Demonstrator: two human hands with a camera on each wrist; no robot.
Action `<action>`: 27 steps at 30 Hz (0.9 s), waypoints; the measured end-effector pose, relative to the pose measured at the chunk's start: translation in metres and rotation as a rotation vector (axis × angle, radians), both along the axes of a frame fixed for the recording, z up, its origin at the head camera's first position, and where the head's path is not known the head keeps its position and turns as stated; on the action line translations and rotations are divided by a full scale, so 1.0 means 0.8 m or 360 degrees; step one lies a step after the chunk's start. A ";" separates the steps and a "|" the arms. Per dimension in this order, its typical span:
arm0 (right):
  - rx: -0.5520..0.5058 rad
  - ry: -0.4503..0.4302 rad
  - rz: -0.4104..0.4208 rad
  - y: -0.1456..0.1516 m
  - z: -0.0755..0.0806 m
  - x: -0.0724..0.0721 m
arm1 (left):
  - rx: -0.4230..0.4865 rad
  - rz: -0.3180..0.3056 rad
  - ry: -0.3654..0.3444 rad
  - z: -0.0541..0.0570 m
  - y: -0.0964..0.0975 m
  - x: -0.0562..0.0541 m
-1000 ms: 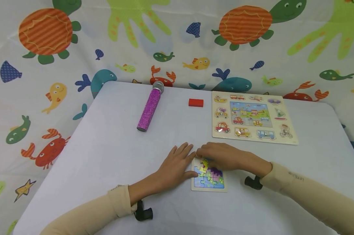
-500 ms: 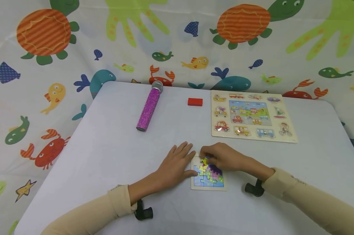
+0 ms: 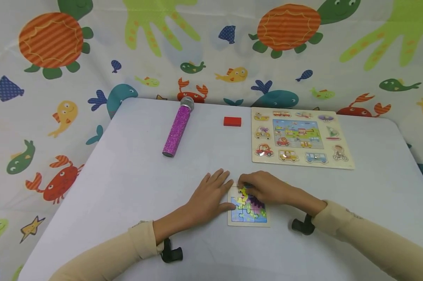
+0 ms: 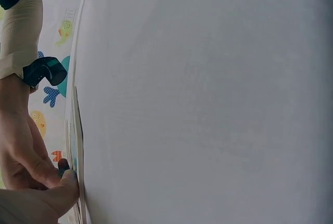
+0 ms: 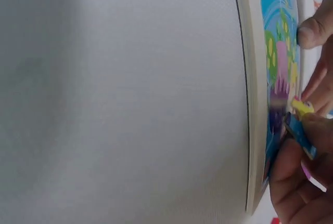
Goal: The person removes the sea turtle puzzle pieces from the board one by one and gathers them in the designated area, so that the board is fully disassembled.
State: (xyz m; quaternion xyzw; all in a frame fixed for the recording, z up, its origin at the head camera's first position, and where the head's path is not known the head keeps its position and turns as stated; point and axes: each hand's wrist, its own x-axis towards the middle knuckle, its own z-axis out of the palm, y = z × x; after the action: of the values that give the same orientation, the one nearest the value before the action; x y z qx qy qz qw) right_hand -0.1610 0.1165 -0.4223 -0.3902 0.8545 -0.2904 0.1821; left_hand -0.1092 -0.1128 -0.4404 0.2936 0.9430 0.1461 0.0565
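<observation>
A small jigsaw puzzle (image 3: pixel 248 217) in a wooden frame lies flat, showing blue, purple and yellow pieces. My left hand (image 3: pixel 206 201) lies spread at its left side, fingers straight, thumb over the frame's left edge. Over the top part of the puzzle, my right hand (image 3: pixel 267 189) pinches a blue and yellow puzzle piece (image 5: pixel 296 129) between thumb and fingers. That piece is tilted, close over the picture in the right wrist view. The puzzle's upper right part is hidden under the right hand.
A larger wooden peg puzzle (image 3: pixel 303 156) with vehicle pieces lies at the back right. Left of it is a red block (image 3: pixel 232 121). Farther left lies a microphone (image 3: pixel 177 130) with a glittery pink handle. A sea-animal patterned cloth (image 3: pixel 155 39) hangs behind the white table (image 3: pixel 134 175).
My right hand has shifted slightly right from the puzzle's upper left corner, and more of the yellow area shows beside its fingers. My left hand has stayed in place.
</observation>
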 end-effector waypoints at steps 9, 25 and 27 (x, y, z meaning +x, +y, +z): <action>-0.0104 -0.0104 -0.0547 0.100 0.038 -0.008 | 0.0016 0.0017 -0.0016 -0.002 0.002 0.001; 0.0245 0.0175 -0.0691 0.156 -0.003 0.013 | 0.0052 0.0039 -0.0014 -0.007 0.000 -0.003; 0.0302 0.0281 -0.0718 0.150 -0.001 0.019 | 0.0059 0.0031 -0.0019 -0.007 0.002 -0.004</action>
State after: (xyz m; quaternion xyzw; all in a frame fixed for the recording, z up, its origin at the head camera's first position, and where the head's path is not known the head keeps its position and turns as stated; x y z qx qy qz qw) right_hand -0.1454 0.2363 -0.4233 -0.1946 0.9560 -0.2070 0.0731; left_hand -0.1121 -0.1114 -0.4463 0.2847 0.9426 0.1658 0.0552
